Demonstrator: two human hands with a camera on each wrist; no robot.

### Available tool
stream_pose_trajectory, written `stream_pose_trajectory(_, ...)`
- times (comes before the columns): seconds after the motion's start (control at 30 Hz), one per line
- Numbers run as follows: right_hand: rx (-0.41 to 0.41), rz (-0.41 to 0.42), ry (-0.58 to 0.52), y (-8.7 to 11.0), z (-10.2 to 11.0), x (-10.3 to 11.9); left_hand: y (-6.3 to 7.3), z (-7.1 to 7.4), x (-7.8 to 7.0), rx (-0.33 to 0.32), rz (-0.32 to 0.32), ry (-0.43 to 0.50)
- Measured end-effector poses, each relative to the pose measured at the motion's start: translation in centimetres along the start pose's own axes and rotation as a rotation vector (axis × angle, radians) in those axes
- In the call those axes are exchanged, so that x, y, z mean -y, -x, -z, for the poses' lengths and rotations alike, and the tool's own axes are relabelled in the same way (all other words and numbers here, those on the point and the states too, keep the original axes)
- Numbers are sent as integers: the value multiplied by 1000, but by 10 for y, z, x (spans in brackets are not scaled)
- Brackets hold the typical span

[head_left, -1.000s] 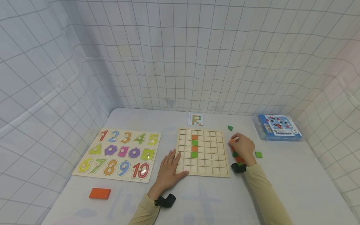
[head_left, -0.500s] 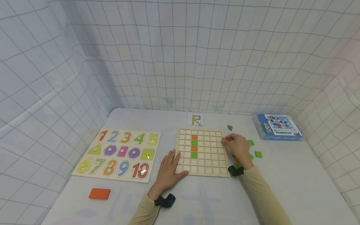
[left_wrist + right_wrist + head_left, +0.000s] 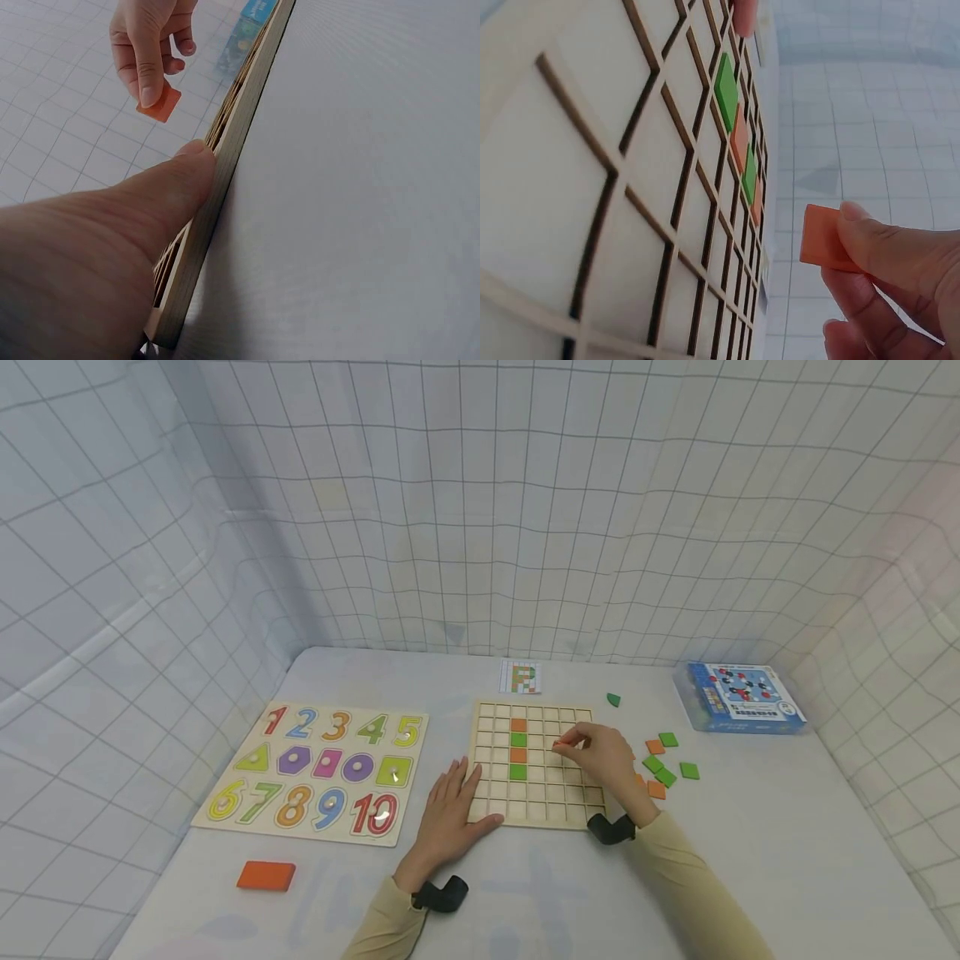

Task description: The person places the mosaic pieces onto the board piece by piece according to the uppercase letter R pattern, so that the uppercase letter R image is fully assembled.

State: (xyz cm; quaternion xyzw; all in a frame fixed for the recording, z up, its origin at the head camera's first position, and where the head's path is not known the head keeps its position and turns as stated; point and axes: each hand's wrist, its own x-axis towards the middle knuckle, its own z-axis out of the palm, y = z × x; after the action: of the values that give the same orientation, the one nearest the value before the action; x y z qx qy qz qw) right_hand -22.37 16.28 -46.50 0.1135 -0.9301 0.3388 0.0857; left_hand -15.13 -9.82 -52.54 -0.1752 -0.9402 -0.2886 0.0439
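My right hand [image 3: 602, 762] is over the right part of a wooden grid board [image 3: 536, 817], pinching an orange square tile [image 3: 826, 236] between thumb and fingers. The right wrist view shows that tile held up, apart from the board. In one column of the board sit orange and green tiles in turn, the lowest a green tile [image 3: 517, 772]. My left hand [image 3: 446, 827] rests on the board's lower left edge with fingers straight and thumb at the front edge. Behind the board lies a small pattern card [image 3: 521, 677] with a coloured grid drawing.
Several loose green and orange tiles [image 3: 664, 777] lie right of the board, partly behind my right hand. A green quarter-round piece [image 3: 613, 700] lies farther back. A blue box [image 3: 742, 697] stands back right. At left are a number puzzle board [image 3: 315, 777] and an orange block [image 3: 266, 876].
From the loose tiles, my right hand has moved left over the board, carrying the orange tile. More of the loose tiles now show. My left hand has stayed in place.
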Motion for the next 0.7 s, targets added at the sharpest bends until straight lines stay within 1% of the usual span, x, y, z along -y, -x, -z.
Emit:
stream_pose_trajectory(0.2,105,47,-4,6,-12,16,0,1,-1,9,5,-3)
stream_pose_trajectory(0.4,181,60,10,12,-23,26,-1,1,-1,10,8,-6)
stream_pose_trajectory(0.53,220,75,19,14,-28,31,0,1,-1,10,6,-8)
stream_pose_trajectory(0.7,241,128,25,18,-32,32,-1,1,-1,8,3,-8)
